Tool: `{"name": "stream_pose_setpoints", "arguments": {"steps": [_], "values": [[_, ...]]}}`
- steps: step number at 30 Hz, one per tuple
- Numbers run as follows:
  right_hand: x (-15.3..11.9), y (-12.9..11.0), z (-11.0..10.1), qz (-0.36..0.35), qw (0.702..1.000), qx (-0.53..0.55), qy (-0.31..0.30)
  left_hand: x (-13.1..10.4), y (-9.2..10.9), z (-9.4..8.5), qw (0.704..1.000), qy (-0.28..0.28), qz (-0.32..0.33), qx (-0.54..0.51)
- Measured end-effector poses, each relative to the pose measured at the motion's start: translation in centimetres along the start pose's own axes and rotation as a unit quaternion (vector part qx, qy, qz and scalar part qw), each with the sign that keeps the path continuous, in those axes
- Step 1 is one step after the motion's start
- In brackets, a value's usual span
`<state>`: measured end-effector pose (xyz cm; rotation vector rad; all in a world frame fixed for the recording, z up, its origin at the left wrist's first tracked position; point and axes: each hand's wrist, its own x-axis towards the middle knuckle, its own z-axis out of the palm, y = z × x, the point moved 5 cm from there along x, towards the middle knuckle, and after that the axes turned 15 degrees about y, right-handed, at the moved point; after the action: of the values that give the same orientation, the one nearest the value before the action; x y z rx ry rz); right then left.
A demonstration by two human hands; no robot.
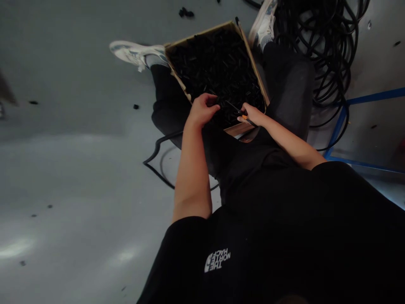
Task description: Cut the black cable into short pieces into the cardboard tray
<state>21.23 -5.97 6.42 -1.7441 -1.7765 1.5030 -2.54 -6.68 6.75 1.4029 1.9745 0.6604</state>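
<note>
My left hand (204,110) is closed, with thumb and fingers pinching a black tube (219,100) over the near part of a cardboard box (253,63). The tube's outline is hard to separate from the dark contents behind it. In my right hand (252,115) is a pair of scissors (244,117) with an orange part at the handle. Their blades point left toward the fingertips of my left hand; whether they touch the tube I cannot tell. Many short black tube pieces (211,63) fill the box, which sits between my legs.
A big tangled coil of black hose (332,55) lies at the upper right, beside my shoe. Another hose loop (156,147) runs near my left thigh. Blue tape (376,95) marks the floor at right. Loose black pieces (186,13) are scattered on the grey floor (79,169).
</note>
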Motion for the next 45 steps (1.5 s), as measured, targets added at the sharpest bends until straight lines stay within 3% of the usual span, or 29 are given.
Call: {"name": "stream_pose_setpoints", "arguments": {"steps": [5,9,17,24,33,38,45], "values": [[-0.4,-0.9,0.3,-0.027,0.999,0.033,-0.016,-0.2,1.4,0.7,1.000,0.017,-0.004,0.004],[-0.1,-0.8,0.2,-0.035,0.999,0.020,0.004,-1.2,1.5,1.7,0.999,0.036,-0.011,0.000],[0.3,0.0,0.4,-0.019,1.000,0.020,0.011,-3.0,2.0,0.5,0.996,0.076,-0.005,0.046],[0.9,-0.1,0.8,-0.019,0.999,0.015,0.024,-4.7,2.7,3.5,0.997,0.057,-0.028,0.050],[1.8,0.7,0.9,-0.017,0.999,-0.031,0.038,-4.3,3.9,3.8,0.997,0.041,-0.004,0.069],[1.9,0.2,1.3,-0.020,0.999,-0.025,-0.002,-3.6,2.2,3.5,1.000,0.010,-0.004,0.024],[1.2,-0.8,0.9,-0.060,0.996,-0.055,-0.022,-1.4,-1.9,2.6,0.993,-0.102,-0.038,-0.038]]}}
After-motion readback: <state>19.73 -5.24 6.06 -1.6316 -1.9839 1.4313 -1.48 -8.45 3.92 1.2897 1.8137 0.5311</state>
